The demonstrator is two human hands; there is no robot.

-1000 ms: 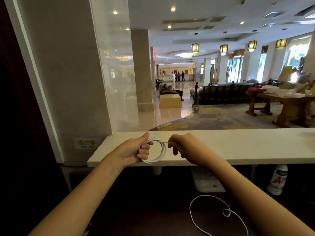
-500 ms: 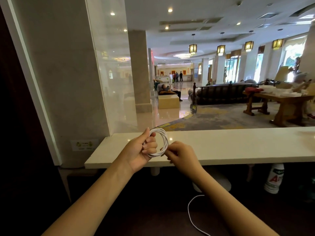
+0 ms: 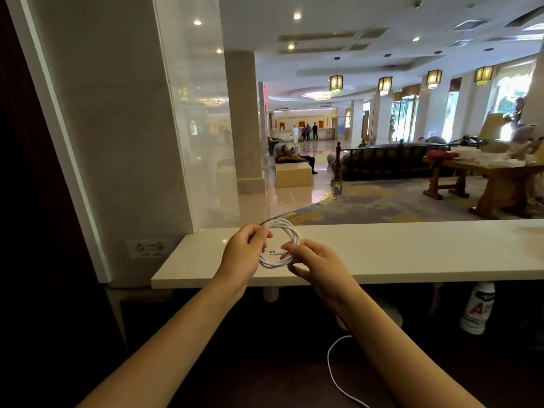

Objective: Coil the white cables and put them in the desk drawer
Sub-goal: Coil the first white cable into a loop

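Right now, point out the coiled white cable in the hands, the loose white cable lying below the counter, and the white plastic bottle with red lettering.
coiled white cable [image 3: 290, 231], head view, upper right arc of the loops.
loose white cable [image 3: 329, 366], head view, curved stretch on the dark surface.
white plastic bottle [image 3: 478, 307], head view, its labelled body.

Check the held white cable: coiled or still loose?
Coiled. The white cable sits in several stacked loops between the left hand and right hand, its connector end lying across the ring.
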